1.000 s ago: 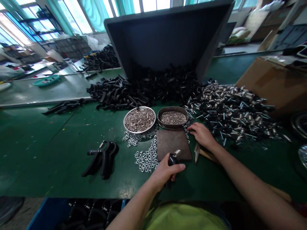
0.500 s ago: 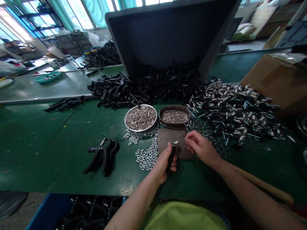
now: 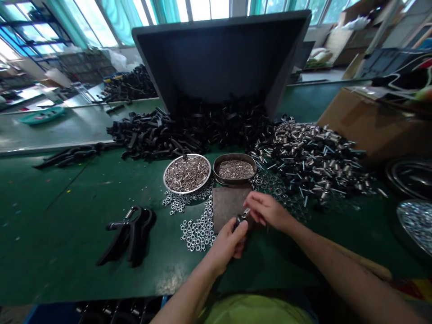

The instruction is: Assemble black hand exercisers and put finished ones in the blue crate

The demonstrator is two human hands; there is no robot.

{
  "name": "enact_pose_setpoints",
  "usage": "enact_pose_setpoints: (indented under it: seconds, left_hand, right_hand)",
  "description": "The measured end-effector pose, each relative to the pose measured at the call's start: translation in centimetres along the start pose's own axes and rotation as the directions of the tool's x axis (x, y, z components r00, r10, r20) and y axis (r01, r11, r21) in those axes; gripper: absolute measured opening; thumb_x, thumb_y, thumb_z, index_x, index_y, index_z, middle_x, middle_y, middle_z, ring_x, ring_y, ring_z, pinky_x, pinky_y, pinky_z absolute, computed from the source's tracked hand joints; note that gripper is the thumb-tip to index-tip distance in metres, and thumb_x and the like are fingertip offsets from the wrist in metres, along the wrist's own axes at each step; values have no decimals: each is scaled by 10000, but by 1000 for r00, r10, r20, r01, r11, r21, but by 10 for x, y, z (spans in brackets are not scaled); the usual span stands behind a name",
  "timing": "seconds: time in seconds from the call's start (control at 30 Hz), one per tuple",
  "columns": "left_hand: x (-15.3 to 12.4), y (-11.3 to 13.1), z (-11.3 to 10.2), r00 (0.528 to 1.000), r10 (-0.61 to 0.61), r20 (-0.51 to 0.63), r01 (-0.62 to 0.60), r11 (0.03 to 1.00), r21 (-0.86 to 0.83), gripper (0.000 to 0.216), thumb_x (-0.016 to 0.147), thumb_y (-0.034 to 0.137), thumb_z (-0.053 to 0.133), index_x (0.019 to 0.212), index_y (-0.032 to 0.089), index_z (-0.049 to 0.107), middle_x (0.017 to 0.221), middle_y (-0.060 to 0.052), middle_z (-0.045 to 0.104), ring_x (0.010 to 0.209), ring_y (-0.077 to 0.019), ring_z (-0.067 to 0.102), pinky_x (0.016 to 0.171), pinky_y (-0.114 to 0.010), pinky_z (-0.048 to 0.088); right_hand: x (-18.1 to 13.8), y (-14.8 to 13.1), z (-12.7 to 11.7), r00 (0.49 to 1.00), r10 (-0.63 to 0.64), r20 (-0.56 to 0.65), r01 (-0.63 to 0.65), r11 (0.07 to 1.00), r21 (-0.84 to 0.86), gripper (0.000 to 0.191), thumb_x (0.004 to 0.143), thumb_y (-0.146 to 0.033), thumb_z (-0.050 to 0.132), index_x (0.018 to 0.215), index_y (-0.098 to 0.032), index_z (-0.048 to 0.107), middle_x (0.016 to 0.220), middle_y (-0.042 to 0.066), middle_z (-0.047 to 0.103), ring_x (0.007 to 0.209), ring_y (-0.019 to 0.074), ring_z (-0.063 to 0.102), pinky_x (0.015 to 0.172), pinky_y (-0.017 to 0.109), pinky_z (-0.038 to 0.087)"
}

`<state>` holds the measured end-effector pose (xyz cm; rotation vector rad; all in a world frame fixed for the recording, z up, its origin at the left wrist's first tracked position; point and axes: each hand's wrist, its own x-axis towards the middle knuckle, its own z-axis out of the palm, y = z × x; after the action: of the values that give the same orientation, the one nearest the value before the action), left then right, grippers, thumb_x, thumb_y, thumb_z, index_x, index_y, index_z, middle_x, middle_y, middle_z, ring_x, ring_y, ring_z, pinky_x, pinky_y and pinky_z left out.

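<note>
My left hand (image 3: 228, 246) is closed around a black knob-like part (image 3: 240, 220), with a silver metal tip pointing up and right. My right hand (image 3: 270, 212) has its fingers pinched together at that tip; whatever is between them is too small to make out. Both hands are over the near part of a flat dark metal plate (image 3: 225, 204). Loose ring-shaped metal nuts (image 3: 199, 231) lie left of the plate. Behind it are a round dish of small metal pins (image 3: 187, 173) and an oval tin of tiny metal pieces (image 3: 235, 169).
A large grey bin (image 3: 219, 58) lies tipped, with black plastic parts (image 3: 155, 135) spilling out. Black knobs with metal screws (image 3: 313, 157) are heaped right, before a cardboard box (image 3: 367, 119). Assembled black clamps (image 3: 131, 236) lie left. A wooden handle (image 3: 367, 265) is beside my right forearm.
My right hand has come left and down to the metal tip of the part in my left hand. The camera view has shifted, bringing a metal dish in at the right.
</note>
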<state>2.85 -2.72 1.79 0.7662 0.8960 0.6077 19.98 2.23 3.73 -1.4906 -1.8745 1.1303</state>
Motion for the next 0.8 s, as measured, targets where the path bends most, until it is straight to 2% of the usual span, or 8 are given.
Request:
enact_pose_setpoints:
  seconds: [0.07,0.1,0.17,0.23,0.4,0.53,0.63,0.8]
  left_hand:
    - [-1,3,-2,999,-35,-5,35,997,-64,417,742,548,620,818,202,399,602,87,336,431,-22,245,377,-134,148]
    - [0,4,-3,999,-39,-26,36,995,-90,424,729,535,641,802,202,389,602,86,342,432,-21,246,378,-135,141]
    - [0,4,-5,997,-29,-66,19,988,-153,444,713,548,653,785,197,390,605,80,368,437,-22,258,380,-136,142]
    - [2,5,-8,996,-41,-77,20,967,-254,476,718,618,603,781,186,413,613,65,402,440,-24,269,380,-136,150]
    - [8,9,-18,981,-133,-142,45,865,-499,464,768,620,526,732,161,470,565,39,435,421,-35,306,374,-143,186]
    - [15,14,-25,975,-132,-176,-13,765,-644,313,811,427,498,665,151,474,497,42,387,402,-42,311,379,-150,213]
    - [20,15,-24,974,-117,-193,-47,731,-681,272,806,355,460,626,152,463,471,33,385,400,-55,332,386,-159,245]
    - [21,12,-11,979,-74,-190,-75,737,-672,240,785,317,469,615,148,477,449,26,407,386,-64,337,389,-174,270]
  right_hand:
    - [28,16,-29,940,-43,-339,-122,884,-451,275,917,-359,372,882,-199,593,679,16,631,607,134,571,568,242,427]
    - [43,25,-43,904,-49,-426,-198,833,-516,229,896,-313,415,922,-179,599,839,78,662,766,180,595,659,285,440]
    - [69,41,-66,872,-57,-485,-277,760,-587,213,846,-250,482,990,-149,602,1009,164,638,963,271,550,725,355,430]
    - [86,53,-80,875,-39,-483,-314,714,-626,221,789,-211,541,979,-126,616,990,200,633,1003,323,517,724,392,424]
    - [87,62,-82,872,-52,-487,-347,636,-689,262,810,-169,456,998,-105,627,955,202,612,985,327,518,728,412,430]
    - [49,40,-69,847,-212,-488,-182,746,-640,289,826,-204,445,1044,-123,616,1014,158,586,916,264,555,769,385,446]
    - [6,11,-45,901,-218,-375,44,906,-421,241,837,-274,499,1024,-175,614,939,99,605,776,202,575,695,334,477]
    - [-36,-20,7,898,-372,-234,300,908,-293,174,863,-213,498,1010,-213,591,902,57,610,777,171,591,680,298,498]
